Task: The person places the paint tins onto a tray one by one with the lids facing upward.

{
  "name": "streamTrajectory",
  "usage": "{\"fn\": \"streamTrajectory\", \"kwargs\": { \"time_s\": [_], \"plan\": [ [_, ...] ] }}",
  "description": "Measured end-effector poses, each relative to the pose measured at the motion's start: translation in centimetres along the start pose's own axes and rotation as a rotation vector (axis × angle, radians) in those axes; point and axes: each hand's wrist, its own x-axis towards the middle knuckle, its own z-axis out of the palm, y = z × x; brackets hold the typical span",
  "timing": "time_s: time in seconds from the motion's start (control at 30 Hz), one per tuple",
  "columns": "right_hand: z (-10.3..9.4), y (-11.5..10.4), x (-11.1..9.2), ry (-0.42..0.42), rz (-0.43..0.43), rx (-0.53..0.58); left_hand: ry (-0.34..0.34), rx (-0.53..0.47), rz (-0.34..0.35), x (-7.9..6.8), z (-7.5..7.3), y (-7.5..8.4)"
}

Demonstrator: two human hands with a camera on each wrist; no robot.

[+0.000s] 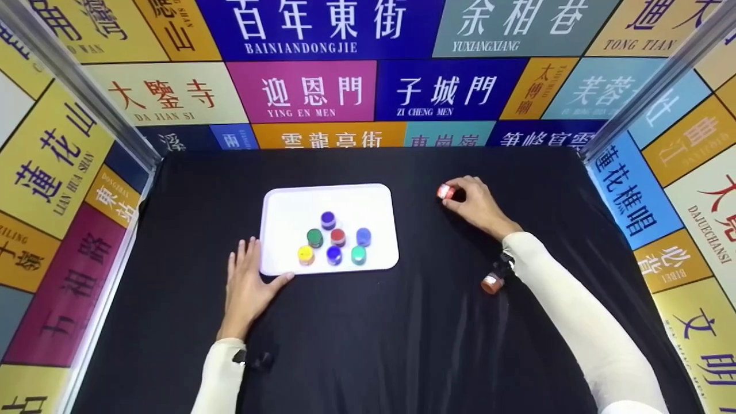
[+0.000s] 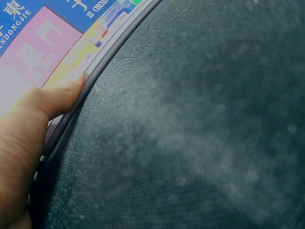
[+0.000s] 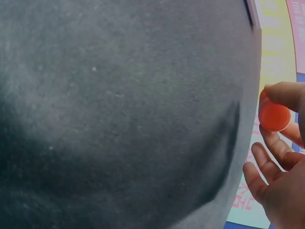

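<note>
My right hand pinches a small orange-red paint pot between thumb and fingers, right of the tray. In the right wrist view the pot's round orange lid faces the camera, and the other fingers are bent loosely below. At the white tray's near left corner rests my left hand, fingers straight along its side. Its thumb touches the front rim. Several pots stand on the tray: purple, green, red, light blue, yellow, dark blue and mint green.
An orange-brown pot lies on the black cloth beside the right wrist, partly behind the wrist camera. Printed panels with large characters wall the table at the back and both sides. Metal posts stand at the back corners.
</note>
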Motion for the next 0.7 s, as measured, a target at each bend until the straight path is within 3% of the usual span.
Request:
{"fn": "streamTrajectory", "kwargs": {
  "time_s": [0.47,0.7],
  "plan": [
    [-0.7,-2.0,-0.1,-0.01,0.053,0.062,-0.002,0.021,0.002,0.2,0.1,0.1],
    [-0.4,-3.0,0.1,-0.011,0.001,0.062,-0.007,0.016,-0.003,0.0,0.0,0.2]
  ]
}}
